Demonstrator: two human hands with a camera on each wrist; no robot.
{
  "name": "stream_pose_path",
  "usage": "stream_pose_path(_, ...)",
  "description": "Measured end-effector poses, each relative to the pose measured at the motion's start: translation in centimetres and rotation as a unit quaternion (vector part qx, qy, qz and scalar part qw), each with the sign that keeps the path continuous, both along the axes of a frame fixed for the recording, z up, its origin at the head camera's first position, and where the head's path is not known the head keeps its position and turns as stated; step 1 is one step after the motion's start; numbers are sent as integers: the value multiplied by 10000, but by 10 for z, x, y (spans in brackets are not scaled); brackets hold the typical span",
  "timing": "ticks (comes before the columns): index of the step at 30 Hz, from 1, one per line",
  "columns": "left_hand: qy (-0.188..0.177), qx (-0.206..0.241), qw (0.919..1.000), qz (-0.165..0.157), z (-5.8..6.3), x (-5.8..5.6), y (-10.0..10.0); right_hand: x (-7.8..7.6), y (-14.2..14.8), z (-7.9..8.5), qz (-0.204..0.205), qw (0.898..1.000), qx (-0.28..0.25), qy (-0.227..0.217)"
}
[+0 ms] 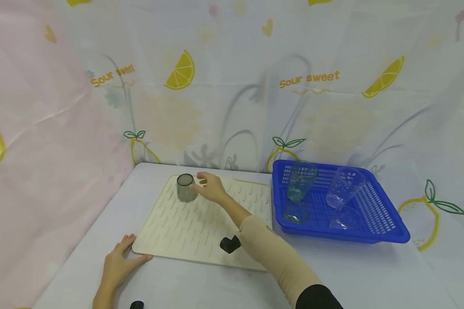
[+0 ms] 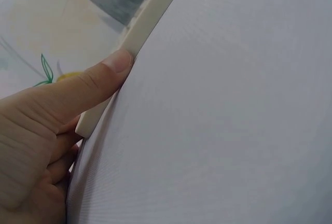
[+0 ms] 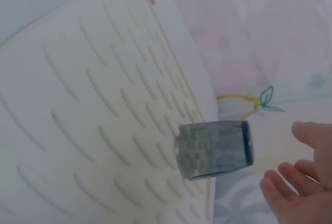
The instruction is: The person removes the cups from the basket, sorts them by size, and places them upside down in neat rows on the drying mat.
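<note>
A grey tinted glass (image 1: 186, 189) stands upside down on the cream ridged drying mat (image 1: 201, 227), near its far left part. My right hand (image 1: 212, 188) is just right of the glass, thumb and fingers apart; in the right wrist view a gap shows between the fingers (image 3: 282, 185) and the glass (image 3: 213, 149). At the mat's near left corner is my left hand (image 1: 117, 264). Its thumb (image 2: 96, 81) rests along the mat's front edge and its other fingers lie along the left side, partly hidden in the left wrist view.
A blue plastic basket (image 1: 340, 238) stands right of the mat, holding a greenish tumbler (image 1: 302, 180), a clear tumbler (image 1: 345, 186) and other glasses lying low. A lemon-print cloth (image 1: 232, 107) hangs behind the white table (image 1: 170, 283).
</note>
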State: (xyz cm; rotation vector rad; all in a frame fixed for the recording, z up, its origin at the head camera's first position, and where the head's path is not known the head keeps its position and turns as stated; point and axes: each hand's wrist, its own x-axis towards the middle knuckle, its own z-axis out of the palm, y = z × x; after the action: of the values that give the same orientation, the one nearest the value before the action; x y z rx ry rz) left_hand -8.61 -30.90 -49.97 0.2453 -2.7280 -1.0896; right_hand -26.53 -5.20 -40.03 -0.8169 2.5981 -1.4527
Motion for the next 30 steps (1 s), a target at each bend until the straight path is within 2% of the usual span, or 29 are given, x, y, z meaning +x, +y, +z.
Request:
stream_pose_path(6,116,34,9999,0,0,-1,-1,8,21,11,211,9995,-234,-23)
stream_pose_path(14,67,69,9999,-41,-1,-2,-1,22,55,21,297,9981,-518,120)
stream_pose_path(30,184,-28,9998,-36,1,2,2,47,120,20,387,9944,-969,-136)
